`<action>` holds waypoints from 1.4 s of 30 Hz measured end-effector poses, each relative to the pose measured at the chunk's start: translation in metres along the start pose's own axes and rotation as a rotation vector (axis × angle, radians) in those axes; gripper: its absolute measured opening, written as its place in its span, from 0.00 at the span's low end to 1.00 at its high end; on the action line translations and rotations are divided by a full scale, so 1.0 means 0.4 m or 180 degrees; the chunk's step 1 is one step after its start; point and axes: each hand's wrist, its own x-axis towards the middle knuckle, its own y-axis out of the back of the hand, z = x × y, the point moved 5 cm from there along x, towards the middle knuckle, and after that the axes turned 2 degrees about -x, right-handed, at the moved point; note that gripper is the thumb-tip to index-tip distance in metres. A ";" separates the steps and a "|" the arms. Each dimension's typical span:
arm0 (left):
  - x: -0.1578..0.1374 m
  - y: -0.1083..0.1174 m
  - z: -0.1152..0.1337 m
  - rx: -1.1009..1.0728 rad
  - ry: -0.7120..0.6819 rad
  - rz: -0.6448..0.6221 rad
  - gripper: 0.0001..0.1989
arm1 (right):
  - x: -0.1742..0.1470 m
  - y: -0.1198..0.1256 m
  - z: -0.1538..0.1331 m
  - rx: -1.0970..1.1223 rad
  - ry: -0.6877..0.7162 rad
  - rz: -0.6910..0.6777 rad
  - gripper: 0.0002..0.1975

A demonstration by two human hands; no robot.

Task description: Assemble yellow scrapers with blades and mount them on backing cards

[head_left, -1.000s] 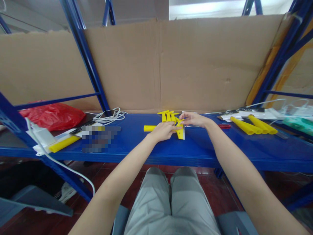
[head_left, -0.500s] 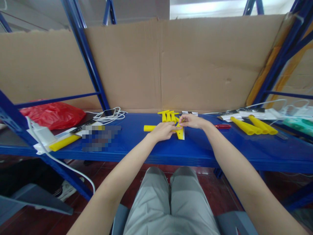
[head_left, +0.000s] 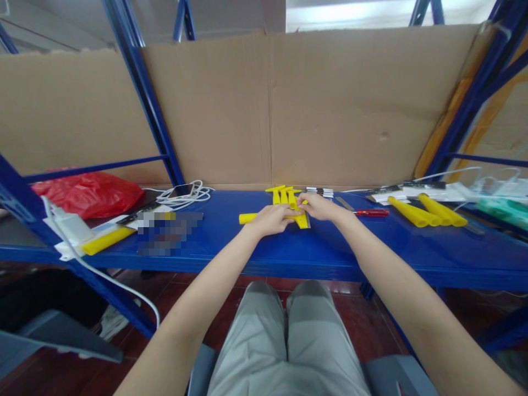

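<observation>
A yellow T-shaped scraper (head_left: 303, 221) lies on the blue bench, its round handle pointing left and a thin pale blade edge showing along its head. My left hand (head_left: 273, 219) is closed over it where handle meets head, pressing it down. At the far side of the head my right hand (head_left: 312, 205) has its fingers pinched together. Whatever is between those fingertips is too small to make out. Just behind my hands, several similar yellow scrapers (head_left: 284, 195) lie side by side with their heads towards the cardboard.
To the right are a red screwdriver (head_left: 372, 213), a flat metal blade (head_left: 344, 203) and several yellow tube handles (head_left: 429, 212). Black-and-white strips (head_left: 319, 191) lie near the cardboard wall (head_left: 350, 110). At left are a white cable (head_left: 192, 195), another yellow handle (head_left: 109, 241) and a red bag (head_left: 91, 192).
The scraper and both hands have shifted slightly left and away from me. My right fingers have moved closer to my left hand. More of the screwdriver and the loose blade now shows.
</observation>
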 end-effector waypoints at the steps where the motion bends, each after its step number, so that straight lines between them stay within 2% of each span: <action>1: 0.000 0.001 0.000 -0.0002 0.0002 0.0008 0.20 | 0.001 -0.002 0.000 -0.0006 -0.0015 -0.0007 0.07; 9: 0.001 0.007 0.000 -0.0093 0.0091 0.0043 0.20 | 0.012 -0.002 0.011 -0.0022 0.0175 0.0229 0.06; 15: -0.002 0.008 -0.002 -0.0128 0.0064 0.0093 0.20 | 0.012 -0.001 0.014 -0.0242 0.0138 0.0253 0.07; 25: 0.000 0.003 0.015 -0.0042 -0.0097 0.0069 0.20 | -0.034 0.019 0.019 -0.0559 0.0422 0.0245 0.06; 34: 0.000 0.002 0.032 0.0019 -0.0271 0.0068 0.19 | -0.085 0.020 0.048 -0.0397 0.0902 0.0949 0.06; 42: 0.000 -0.005 0.033 0.0093 -0.0304 0.0064 0.19 | -0.110 0.032 0.039 -0.0279 0.1273 0.1041 0.11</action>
